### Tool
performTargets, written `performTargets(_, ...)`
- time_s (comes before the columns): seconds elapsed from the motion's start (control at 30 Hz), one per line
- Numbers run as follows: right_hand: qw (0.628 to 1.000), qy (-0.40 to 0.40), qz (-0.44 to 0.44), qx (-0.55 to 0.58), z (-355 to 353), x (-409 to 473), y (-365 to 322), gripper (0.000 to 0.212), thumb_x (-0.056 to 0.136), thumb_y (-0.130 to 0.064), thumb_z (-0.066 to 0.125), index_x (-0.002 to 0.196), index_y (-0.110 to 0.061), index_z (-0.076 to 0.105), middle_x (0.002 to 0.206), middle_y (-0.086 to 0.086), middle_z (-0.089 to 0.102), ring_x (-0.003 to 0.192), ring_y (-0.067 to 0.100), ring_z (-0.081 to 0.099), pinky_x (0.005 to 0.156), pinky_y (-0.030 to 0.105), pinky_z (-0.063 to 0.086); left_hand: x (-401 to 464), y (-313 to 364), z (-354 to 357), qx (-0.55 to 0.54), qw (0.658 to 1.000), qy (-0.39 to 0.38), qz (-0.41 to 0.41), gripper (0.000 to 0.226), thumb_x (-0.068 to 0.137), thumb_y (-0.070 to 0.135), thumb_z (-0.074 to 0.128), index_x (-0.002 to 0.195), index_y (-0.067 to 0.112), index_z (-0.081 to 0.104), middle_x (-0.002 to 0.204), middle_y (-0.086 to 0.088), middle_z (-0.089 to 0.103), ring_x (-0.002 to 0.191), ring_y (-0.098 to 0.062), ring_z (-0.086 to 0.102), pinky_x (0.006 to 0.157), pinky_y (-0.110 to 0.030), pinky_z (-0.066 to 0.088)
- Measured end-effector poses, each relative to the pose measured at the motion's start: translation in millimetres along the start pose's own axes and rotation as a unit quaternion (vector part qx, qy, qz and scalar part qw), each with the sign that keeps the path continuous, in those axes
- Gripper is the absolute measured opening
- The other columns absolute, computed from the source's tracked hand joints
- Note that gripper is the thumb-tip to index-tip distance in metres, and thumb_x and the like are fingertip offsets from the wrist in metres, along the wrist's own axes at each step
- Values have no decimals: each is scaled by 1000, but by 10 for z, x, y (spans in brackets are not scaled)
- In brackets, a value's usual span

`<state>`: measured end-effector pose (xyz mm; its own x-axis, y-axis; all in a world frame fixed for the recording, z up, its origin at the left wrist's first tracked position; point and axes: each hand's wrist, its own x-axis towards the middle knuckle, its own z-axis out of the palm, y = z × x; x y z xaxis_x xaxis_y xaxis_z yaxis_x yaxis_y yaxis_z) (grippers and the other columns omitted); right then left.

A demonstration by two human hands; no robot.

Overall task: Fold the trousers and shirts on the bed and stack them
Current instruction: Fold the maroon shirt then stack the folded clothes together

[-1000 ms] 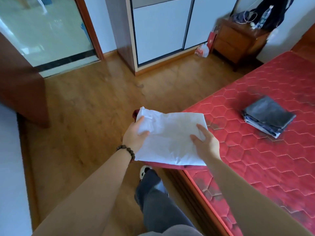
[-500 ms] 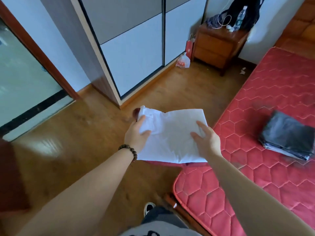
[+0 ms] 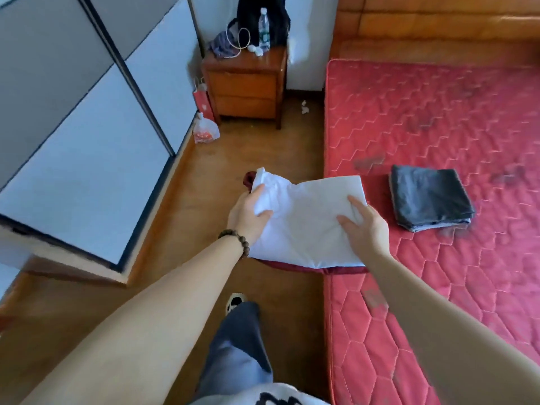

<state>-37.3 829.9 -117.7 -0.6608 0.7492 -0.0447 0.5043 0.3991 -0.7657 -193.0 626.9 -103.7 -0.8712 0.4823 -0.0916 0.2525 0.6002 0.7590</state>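
The floor is brown wood and shines a little in the daylight. On the left stands a big wardrobe with pale sliding doors and dark frames, and at the back by the white wall is a small wooden nightstand with drawers; on top of it are a water bottle, a white cord and a dark bag. A red paper bag and a plastic bag sit on the floor beside the nightstand, and the bed on the right has a red quilted mattress and an orange-brown headboard.
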Motion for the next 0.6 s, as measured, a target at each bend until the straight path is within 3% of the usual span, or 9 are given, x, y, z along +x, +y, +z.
performTargets(0.17,993,76,85,-8,182,526,-282,51,85,-34,68,134,-35,53,104,-11,50,95,11,47,80,25,33,1161,132,-28,24,994,-91,59,60,91,23,62,145,31,37,136,0,47,123,-21,48,89,-19,31)
performTargets(0.27,982,126,142,-8,148,754,-352,50,86,-35,66,134,-36,52,116,-5,57,96,13,48,80,27,36,1697,318,71,40,983,-142,111,60,91,22,62,145,30,39,131,-2,51,120,-22,50,89,-20,32)
performTargets(0.4,961,185,206,-8,53,922,-296,46,88,-35,64,133,-36,52,121,-1,59,104,24,56,83,33,43,2218,637,365,60,958,-222,170,58,91,24,61,145,28,40,132,-4,51,120,-24,51,93,-23,35)
performTargets(0.6,923,266,276,-10,-102,1187,-67,47,88,-32,65,133,-31,53,124,1,59,109,24,56,87,29,38,2758,1133,958,71,913,-314,252,59,92,23,61,147,26,37,140,-7,46,126,-25,47,101,-30,37)
